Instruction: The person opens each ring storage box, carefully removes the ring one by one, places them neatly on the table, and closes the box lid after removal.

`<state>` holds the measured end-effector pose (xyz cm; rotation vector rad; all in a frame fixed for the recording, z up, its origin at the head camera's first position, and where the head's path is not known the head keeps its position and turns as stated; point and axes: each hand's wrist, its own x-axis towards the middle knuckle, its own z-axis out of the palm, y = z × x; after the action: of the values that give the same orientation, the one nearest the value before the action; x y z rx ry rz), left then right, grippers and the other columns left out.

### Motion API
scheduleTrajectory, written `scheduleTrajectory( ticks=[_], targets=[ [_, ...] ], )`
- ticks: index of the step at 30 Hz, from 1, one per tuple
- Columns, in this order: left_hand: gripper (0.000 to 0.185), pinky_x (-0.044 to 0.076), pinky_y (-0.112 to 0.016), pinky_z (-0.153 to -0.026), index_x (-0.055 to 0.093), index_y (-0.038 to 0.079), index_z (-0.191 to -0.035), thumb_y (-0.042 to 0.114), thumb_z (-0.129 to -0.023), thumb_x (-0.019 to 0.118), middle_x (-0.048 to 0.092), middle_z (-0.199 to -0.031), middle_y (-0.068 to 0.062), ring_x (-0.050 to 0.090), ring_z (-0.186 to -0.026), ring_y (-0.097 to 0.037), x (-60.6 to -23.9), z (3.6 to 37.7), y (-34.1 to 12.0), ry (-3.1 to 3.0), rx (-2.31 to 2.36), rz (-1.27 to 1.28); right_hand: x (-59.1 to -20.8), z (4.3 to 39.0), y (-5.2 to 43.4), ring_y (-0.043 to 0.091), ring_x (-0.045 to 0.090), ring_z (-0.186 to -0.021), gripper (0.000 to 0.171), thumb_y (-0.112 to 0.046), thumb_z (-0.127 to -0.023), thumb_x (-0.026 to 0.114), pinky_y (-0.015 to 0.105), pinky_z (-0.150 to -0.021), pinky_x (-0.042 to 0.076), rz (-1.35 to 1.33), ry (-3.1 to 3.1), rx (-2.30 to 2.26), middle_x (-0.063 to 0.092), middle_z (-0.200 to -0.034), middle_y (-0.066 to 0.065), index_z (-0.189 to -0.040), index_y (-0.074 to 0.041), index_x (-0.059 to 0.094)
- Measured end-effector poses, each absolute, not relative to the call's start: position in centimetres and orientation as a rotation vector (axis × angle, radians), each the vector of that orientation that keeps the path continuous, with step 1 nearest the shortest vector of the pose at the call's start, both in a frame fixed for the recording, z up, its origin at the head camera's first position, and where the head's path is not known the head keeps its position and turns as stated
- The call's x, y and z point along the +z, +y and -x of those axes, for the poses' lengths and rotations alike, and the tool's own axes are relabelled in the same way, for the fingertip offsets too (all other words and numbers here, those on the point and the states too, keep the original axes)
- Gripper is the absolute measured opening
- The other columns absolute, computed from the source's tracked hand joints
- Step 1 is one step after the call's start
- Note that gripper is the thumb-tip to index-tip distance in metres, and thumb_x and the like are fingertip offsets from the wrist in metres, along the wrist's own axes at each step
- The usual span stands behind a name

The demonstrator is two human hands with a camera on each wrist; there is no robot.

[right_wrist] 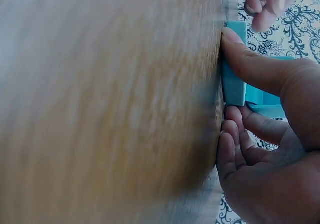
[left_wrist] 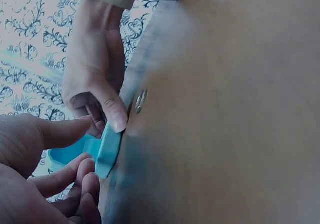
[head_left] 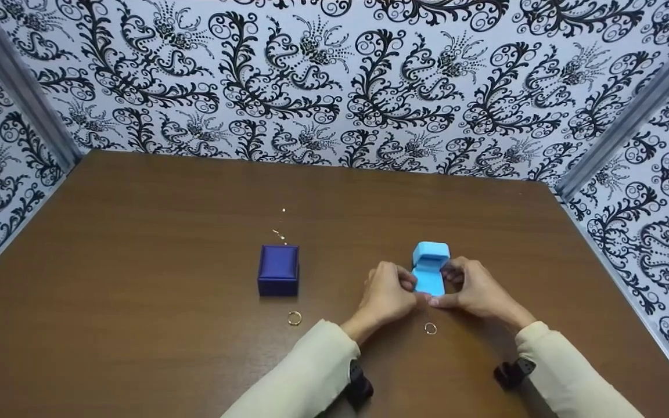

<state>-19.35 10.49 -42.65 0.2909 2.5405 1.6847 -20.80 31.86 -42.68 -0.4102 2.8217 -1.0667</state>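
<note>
A light-blue ring box (head_left: 429,278) stands on the table with its lid raised. My right hand (head_left: 479,290) grips the base, its thumb on the front face and its fingers at the right side. My left hand (head_left: 388,293) is at the box's left side; in the left wrist view its thumb (left_wrist: 70,132) is held off the box and its bent fingers (left_wrist: 82,171) are close by the edge. Whether those fingertips touch the box I cannot tell. A thin ring (head_left: 430,328) lies on the table just in front of the box.
A dark blue jewellery box (head_left: 279,270), closed, stands to the left. In front of it lies a gold ring (head_left: 294,318). Behind it are a fine chain-like piece (head_left: 279,235) and a tiny shiny bit (head_left: 283,210). Patterned walls (head_left: 334,87) border the brown table (head_left: 137,261).
</note>
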Motion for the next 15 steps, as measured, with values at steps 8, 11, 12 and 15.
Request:
scheduleTrajectory(
  ticks=[8, 11, 12, 15],
  targets=[
    [0.029, 0.052, -0.032, -0.076, 0.075, 0.007, -0.093, 0.029, -0.080, 0.088, 0.068, -0.083, 0.003, 0.061, -0.080, -0.012, -42.4, 20.6, 10.4, 2.565, 1.739, -0.175, -42.7, 20.8, 31.9, 0.027, 0.057, -0.092, 0.058, -0.022, -0.074, 0.093, 0.045, -0.084, 0.050, 0.416, 2.814, -1.054, 0.060, -0.101, 0.013, -0.112, 0.010, 0.062],
    [0.034, 0.055, -0.034, -0.079, 0.075, 0.007, -0.098, 0.036, -0.083, 0.085, 0.070, -0.088, 0.002, 0.064, -0.086, -0.013, -42.4, 21.1, 10.5, 2.527, 1.784, -0.130, -42.7, 20.8, 31.9, 0.027, 0.056, -0.092, 0.059, -0.022, -0.075, 0.093, 0.046, -0.085, 0.050, 0.420, 2.814, -1.050, 0.060, -0.101, 0.013, -0.113, 0.010, 0.061],
    [0.037, 0.055, -0.035, -0.080, 0.075, 0.007, -0.100, 0.039, -0.083, 0.084, 0.071, -0.089, 0.002, 0.065, -0.087, -0.013, -42.4, 21.3, 10.6, 2.511, 1.797, -0.115, -42.7, 20.8, 31.9, 0.027, 0.057, -0.092, 0.060, -0.023, -0.075, 0.092, 0.046, -0.085, 0.050, 0.421, 2.813, -1.049, 0.060, -0.102, 0.013, -0.113, 0.011, 0.061],
    [0.044, 0.055, -0.034, -0.081, 0.075, 0.006, -0.104, 0.045, -0.085, 0.081, 0.071, -0.091, 0.002, 0.066, -0.089, -0.012, -42.4, 21.7, 10.8, 2.465, 1.831, -0.072, -42.6, 20.8, 31.9, 0.028, 0.057, -0.093, 0.061, -0.023, -0.075, 0.092, 0.047, -0.086, 0.051, 0.422, 2.813, -1.049, 0.061, -0.102, 0.014, -0.114, 0.011, 0.061]
  ],
)
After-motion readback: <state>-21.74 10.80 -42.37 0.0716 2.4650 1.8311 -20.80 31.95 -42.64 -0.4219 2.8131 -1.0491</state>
